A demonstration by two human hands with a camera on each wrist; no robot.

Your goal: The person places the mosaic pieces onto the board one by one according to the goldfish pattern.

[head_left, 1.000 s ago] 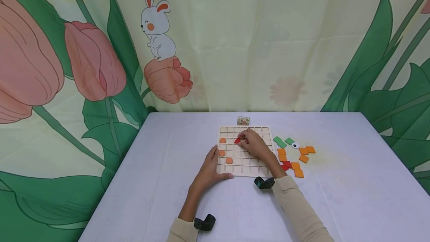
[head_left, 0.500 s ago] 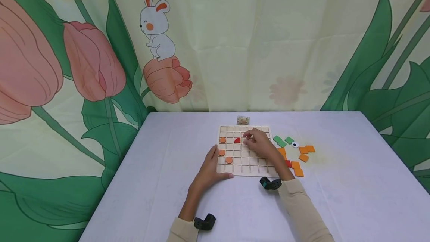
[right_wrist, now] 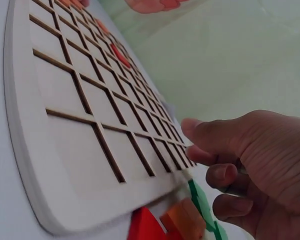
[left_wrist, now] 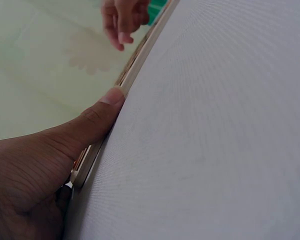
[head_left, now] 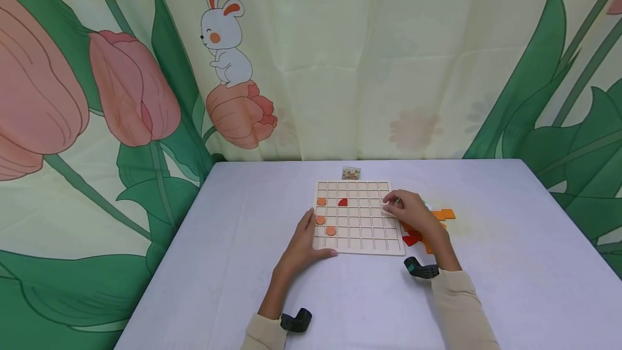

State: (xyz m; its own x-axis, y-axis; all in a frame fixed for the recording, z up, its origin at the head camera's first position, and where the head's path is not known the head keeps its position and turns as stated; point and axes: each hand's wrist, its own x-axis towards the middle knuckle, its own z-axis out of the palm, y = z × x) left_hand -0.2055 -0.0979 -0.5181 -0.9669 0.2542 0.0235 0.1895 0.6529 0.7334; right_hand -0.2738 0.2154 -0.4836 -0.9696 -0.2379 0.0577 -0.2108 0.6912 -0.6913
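A person's left hand spreads thumb and fingers wide along two edges of a pale square wooden grid board, probably light and stiff, best steadied at that corner. The right hand bends its fingers loosely, holding nothing I can see, flat red tiles near them.

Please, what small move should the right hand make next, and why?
The right hand should probably pinch a loose red piece beside the board next: it seems to hold nothing, it hovers near the loose pieces, many board cells are unfilled, and the left hand rests against the board's edge.
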